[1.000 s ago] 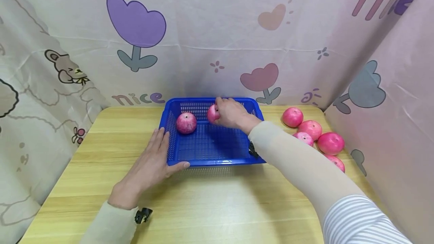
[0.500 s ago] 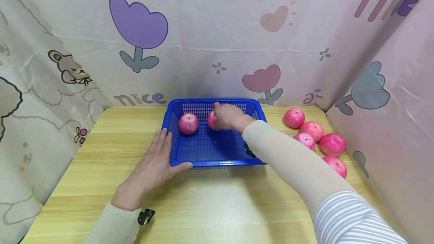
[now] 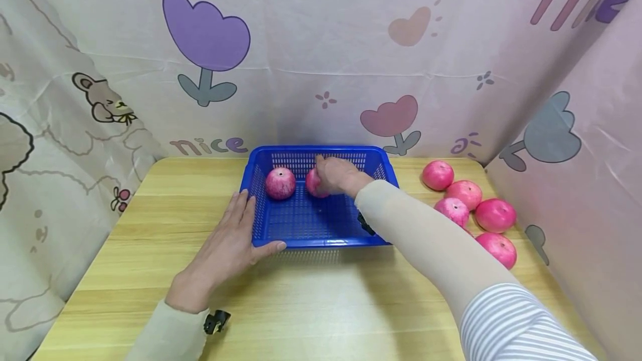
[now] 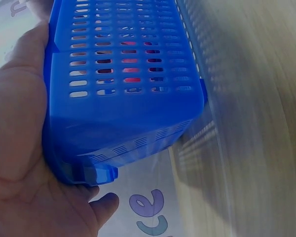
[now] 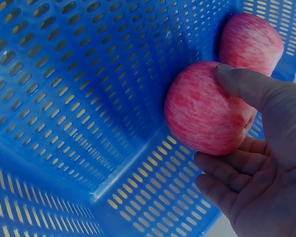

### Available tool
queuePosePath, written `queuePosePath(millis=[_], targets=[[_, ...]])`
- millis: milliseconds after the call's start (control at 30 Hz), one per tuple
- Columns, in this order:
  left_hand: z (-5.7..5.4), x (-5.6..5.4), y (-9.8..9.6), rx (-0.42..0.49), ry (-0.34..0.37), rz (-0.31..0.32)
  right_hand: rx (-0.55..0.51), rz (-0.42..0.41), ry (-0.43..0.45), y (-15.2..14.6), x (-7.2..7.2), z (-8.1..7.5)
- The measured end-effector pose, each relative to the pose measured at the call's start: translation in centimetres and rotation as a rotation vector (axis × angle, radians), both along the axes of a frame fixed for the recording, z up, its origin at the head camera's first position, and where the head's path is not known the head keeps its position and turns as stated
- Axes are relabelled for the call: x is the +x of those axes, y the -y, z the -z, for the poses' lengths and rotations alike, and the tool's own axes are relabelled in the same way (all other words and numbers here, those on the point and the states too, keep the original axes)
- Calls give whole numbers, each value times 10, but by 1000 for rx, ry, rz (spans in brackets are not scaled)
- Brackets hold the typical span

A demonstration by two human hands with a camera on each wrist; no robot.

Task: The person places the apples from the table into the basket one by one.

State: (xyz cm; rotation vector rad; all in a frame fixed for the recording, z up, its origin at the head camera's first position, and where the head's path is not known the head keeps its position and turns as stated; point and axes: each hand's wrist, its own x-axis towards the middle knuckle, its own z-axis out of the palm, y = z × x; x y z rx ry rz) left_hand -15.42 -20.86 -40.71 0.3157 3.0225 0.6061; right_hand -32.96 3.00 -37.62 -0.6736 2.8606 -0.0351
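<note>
A blue plastic basket (image 3: 321, 242) with slotted walls stands at the back of the table. Inside it, my right hand (image 3: 339, 176) holds a red-pink apple (image 3: 314, 184) between thumb and fingers; the right wrist view shows the held apple (image 5: 202, 108) low in the basket, though whether it touches the floor I cannot tell. Left of it in the basket sits another apple (image 3: 280, 184). My left hand (image 3: 223, 238) rests against the basket's near left corner, fairly straight fingers along the left rim and thumb on the front rim. The left wrist view has the basket wall (image 4: 123, 108) close up beside the palm.
Several apples (image 3: 495, 215) lie grouped on the wooden table (image 3: 301, 305) at the right, partly behind the right forearm. A patterned cloth (image 3: 301, 43) hangs behind the table and along both sides.
My right hand has lowered the apple inside the basket and brought it slightly nearer to me. The left hand stays at the basket's corner.
</note>
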Motion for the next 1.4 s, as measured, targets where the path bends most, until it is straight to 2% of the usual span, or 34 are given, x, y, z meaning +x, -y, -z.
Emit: queuePosePath(millis=[500,967,1200,1400], targets=[[0,1,0,0,-13,4,-24,-10,-39,0,-1,9],[1,0,0,2,-1,3,-1,-2,-33,0,-2,9],[1,1,0,5,-13,6,-22,-3,-26,1,-1,10],[0,0,0,-2,12,0,-27,-6,-23,0,-1,9]])
